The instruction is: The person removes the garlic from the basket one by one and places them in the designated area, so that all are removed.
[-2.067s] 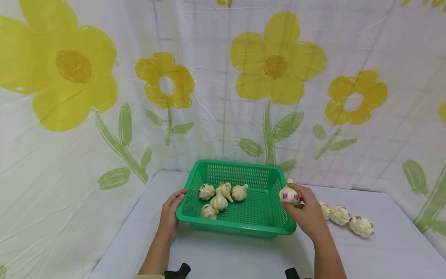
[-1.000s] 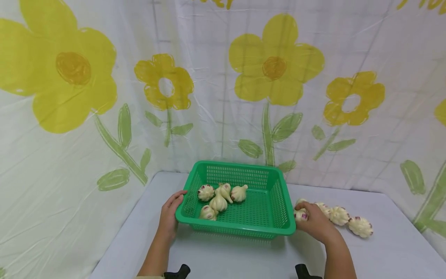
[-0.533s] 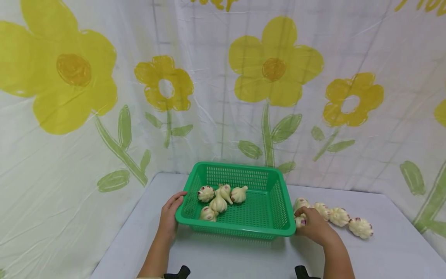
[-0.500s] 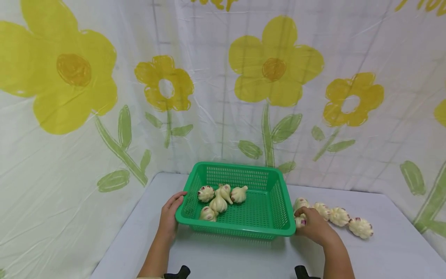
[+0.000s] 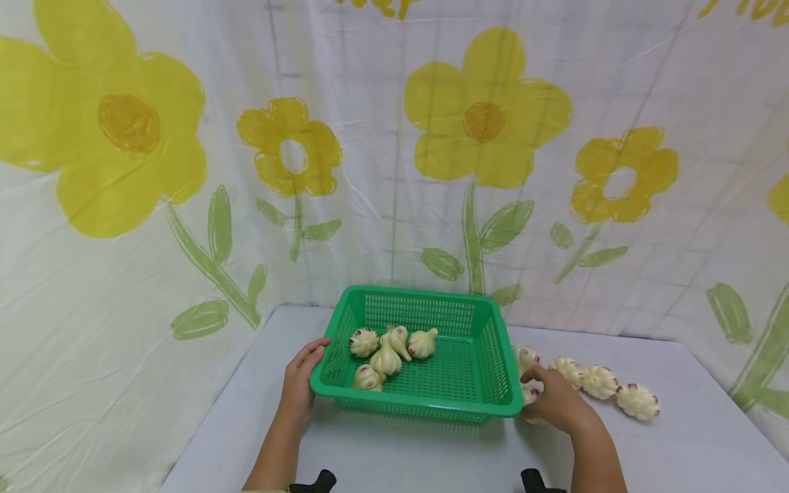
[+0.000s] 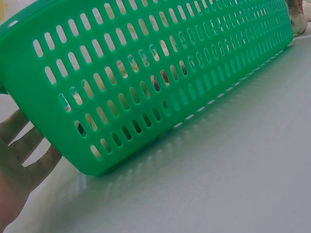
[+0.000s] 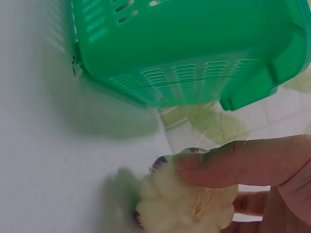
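My right hand pinches a pale garlic bulb with purple marks low beside the right end of the green basket. In the right wrist view the thumb lies across the bulb, whose tuft of roots faces the camera. Just behind it, against the basket's right side, is another garlic bulb, partly hidden by the fingers. My left hand grips the basket's left rim, and in the left wrist view its fingers lie against the outside of the end wall. Several garlic bulbs lie in the basket's left half.
Three garlic bulbs lie in a slanting row on the white table, right of my right hand. A white curtain with yellow flowers hangs behind the table. Black strap ends show at the lower edge.
My right hand has come down from the basket's right rim to the table side, with a garlic bulb in its fingers. The bulb behind it has shifted slightly left. The left hand stays put.
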The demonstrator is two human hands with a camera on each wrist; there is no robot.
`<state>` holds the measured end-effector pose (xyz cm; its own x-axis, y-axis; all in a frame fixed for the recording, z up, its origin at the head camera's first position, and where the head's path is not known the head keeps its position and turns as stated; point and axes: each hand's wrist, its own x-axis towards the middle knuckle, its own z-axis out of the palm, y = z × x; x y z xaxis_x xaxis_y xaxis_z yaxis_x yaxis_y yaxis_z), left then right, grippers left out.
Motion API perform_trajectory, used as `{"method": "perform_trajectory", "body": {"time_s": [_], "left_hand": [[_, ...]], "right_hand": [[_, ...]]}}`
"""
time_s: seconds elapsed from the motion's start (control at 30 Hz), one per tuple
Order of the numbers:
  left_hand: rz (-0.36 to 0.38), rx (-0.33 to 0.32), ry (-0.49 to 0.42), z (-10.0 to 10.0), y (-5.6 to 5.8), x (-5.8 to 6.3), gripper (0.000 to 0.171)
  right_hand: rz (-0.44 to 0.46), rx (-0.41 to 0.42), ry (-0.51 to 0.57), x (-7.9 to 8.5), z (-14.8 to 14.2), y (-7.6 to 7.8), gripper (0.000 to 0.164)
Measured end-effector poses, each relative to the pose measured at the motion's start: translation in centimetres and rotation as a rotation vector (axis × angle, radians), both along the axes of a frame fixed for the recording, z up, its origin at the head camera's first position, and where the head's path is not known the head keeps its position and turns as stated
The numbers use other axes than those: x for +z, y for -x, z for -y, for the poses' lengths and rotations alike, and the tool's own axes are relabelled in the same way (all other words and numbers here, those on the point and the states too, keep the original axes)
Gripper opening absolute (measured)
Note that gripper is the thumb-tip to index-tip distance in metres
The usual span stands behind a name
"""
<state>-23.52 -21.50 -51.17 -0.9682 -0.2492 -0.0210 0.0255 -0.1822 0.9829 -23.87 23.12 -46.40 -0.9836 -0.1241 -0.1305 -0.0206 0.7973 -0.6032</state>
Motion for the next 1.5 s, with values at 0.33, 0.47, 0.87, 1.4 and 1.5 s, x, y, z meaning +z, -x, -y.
{"method": "perform_trajectory", "body": {"time_s": [0.33,0.47,0.87,1.4,1.5], "left_hand": [[0.001,-0.002,-0.007,0.0,-0.1,0.0,0.046],[0.0,-0.002,-0.007,0.0,0.0,0.0,0.045],[-0.002,-0.002,-0.005,0.0,-0.1,0.1,0.044],[0.003,-0.009,-0.005,0.0,0.0,0.0,0.048],[0.0,-0.009,-0.005,0.0,0.0,0.0,0.049]], "right_hand": [[-0.02,0.031,0.042,0.3,-0.1,-0.1,0.05],[-0.017,0.038,0.059,0.5,-0.2,-0.1,0.049],[-0.023,0.018,0.043,1.4,-0.1,-0.4,0.048],[-0.46,-0.094,0.152,3.2,2.8,-1.0,0.047],[-0.536,-0.038,0.167,3.1,4.5,-1.1,0.041]]}}
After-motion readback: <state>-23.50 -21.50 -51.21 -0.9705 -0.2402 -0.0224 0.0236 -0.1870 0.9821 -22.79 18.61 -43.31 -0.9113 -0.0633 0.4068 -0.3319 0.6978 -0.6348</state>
